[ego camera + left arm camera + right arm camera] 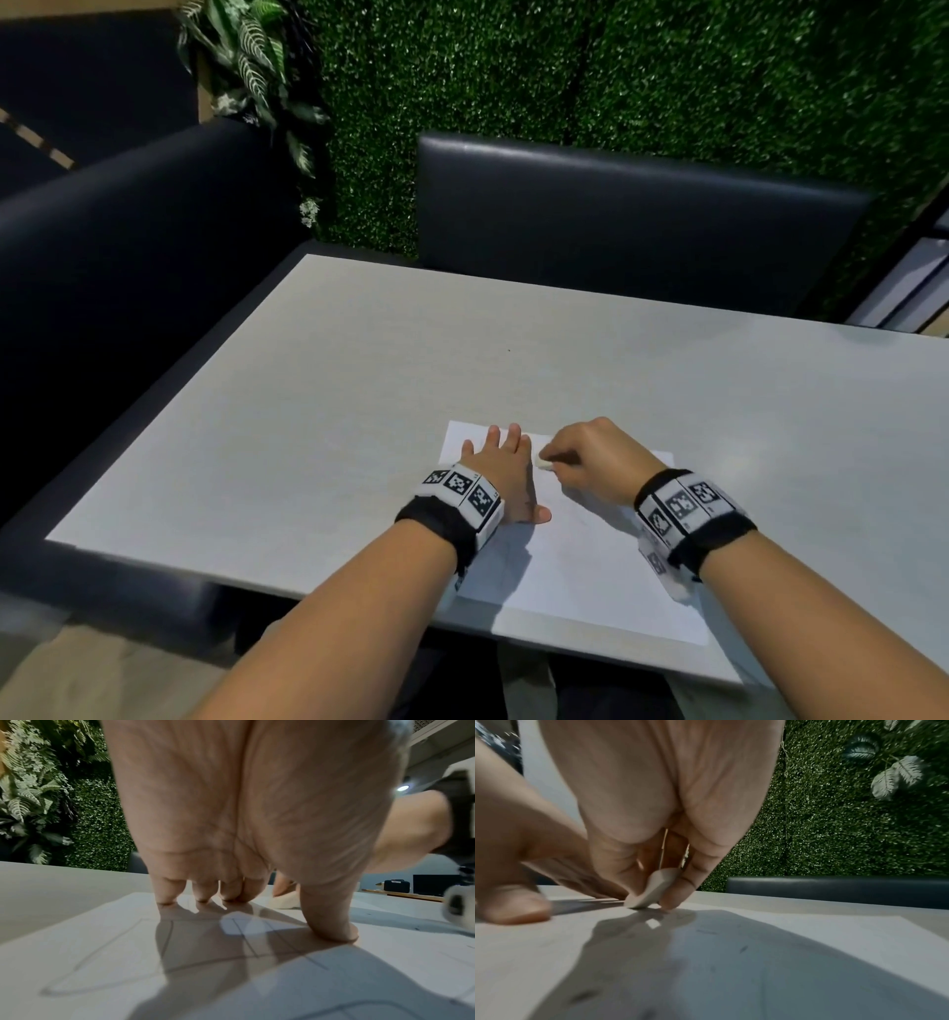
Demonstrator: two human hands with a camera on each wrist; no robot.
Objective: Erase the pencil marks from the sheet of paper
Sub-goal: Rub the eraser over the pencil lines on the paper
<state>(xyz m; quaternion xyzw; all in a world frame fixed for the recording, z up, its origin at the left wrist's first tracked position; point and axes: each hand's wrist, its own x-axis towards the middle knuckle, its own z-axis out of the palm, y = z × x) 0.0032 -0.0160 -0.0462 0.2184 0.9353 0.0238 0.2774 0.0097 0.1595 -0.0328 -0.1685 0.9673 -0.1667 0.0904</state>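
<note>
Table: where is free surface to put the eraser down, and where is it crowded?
The table is bare between the sheet of paper and the far edge by the dark seat, and also left and right of the sheet. It is crowded at the sheet's far end: the left hand presses there and the right hand pinches the eraser beside it.

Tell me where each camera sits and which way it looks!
Head: worn on the head, looking down at the table; both forearms, left hand and right hand show.
Left wrist: under the wrist, looking along the palm at fingertips pressing the sheet of paper.
Right wrist: looking along the fingers pinching the eraser.
Shared: the eraser also shows in the head view and the left wrist view.
</note>
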